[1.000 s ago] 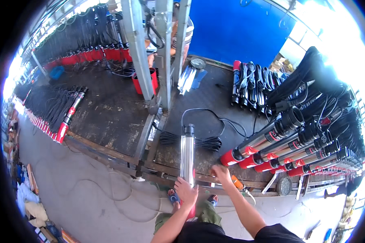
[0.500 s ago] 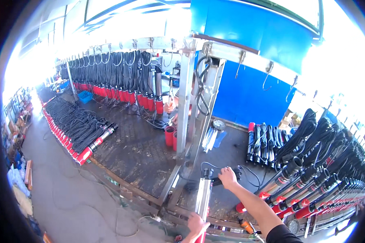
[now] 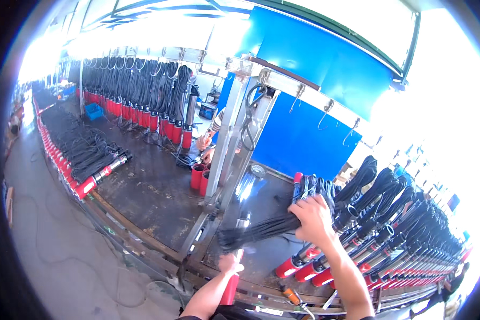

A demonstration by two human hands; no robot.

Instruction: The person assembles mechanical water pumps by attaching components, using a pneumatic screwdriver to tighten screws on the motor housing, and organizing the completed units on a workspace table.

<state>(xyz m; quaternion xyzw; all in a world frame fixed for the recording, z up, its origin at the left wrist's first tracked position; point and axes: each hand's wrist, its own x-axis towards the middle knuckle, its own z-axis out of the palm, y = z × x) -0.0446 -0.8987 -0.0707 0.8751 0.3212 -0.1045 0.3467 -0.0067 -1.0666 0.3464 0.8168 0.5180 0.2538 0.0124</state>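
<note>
My left hand [image 3: 230, 263] is wrapped round a slim cylindrical pump [image 3: 229, 290] with a steel body and a red lower end, which leans at the near edge of the bench. My right hand [image 3: 312, 220] grips one end of a coiled bundle of black cable [image 3: 264, 229]. The bundle stretches leftward, slightly blurred, in front of the pump's steel body and hides part of it. Beyond the pump lie some pale strips [image 3: 245, 186], next to a small round dish [image 3: 257, 170].
Several similar pumps [image 3: 325, 256] with cable coils lean in a row at right. A metal post [image 3: 224, 144] with hooks divides the benches. Beyond it, a co-worker's hands [image 3: 204, 146] are near red cylinders [image 3: 197, 176]. An orange-handled tool [image 3: 292, 296] hangs at the front edge.
My right hand has lifted the black cable bundle off the bench, bringing it across the pump. My left hand stays on the pump. The view has turned rightward.
</note>
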